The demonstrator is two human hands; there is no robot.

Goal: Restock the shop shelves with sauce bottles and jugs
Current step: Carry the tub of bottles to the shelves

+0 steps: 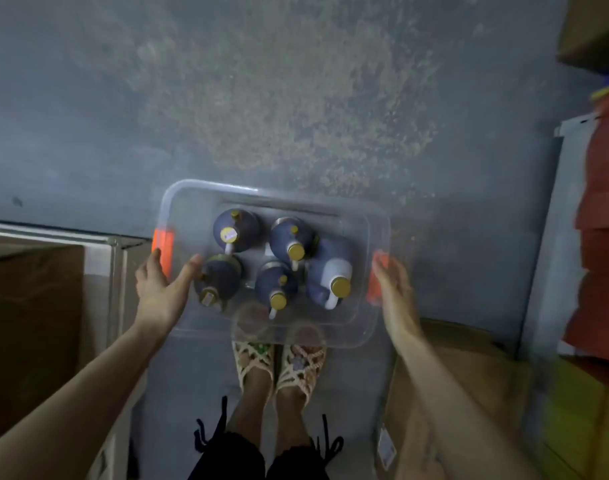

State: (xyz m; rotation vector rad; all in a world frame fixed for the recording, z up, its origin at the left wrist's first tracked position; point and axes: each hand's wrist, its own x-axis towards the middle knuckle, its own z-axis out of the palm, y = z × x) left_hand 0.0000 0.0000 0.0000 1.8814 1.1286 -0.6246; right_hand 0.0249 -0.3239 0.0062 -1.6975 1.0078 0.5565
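Note:
A clear plastic tub [268, 194] with orange side latches stands on the grey floor just in front of my feet. Several dark sauce jugs with gold caps stand upright inside it, such as one at the back left [235, 230] and a larger one with a white handle at the right [331, 268]. My left hand [161, 289] straddles the tub's left rim beside the orange latch [162, 247], thumb stretched over the inside, fingers straight. My right hand [396, 292] is flat against the right side by the other latch [377, 278], slightly blurred.
A brown cardboard box [29, 323] sits in a white metal shelf frame at my left. Another flat cardboard box [452, 393] lies at my right. Red packs [601, 237] fill a shelf at the far right. My sandalled feet [279, 368] stand behind the tub.

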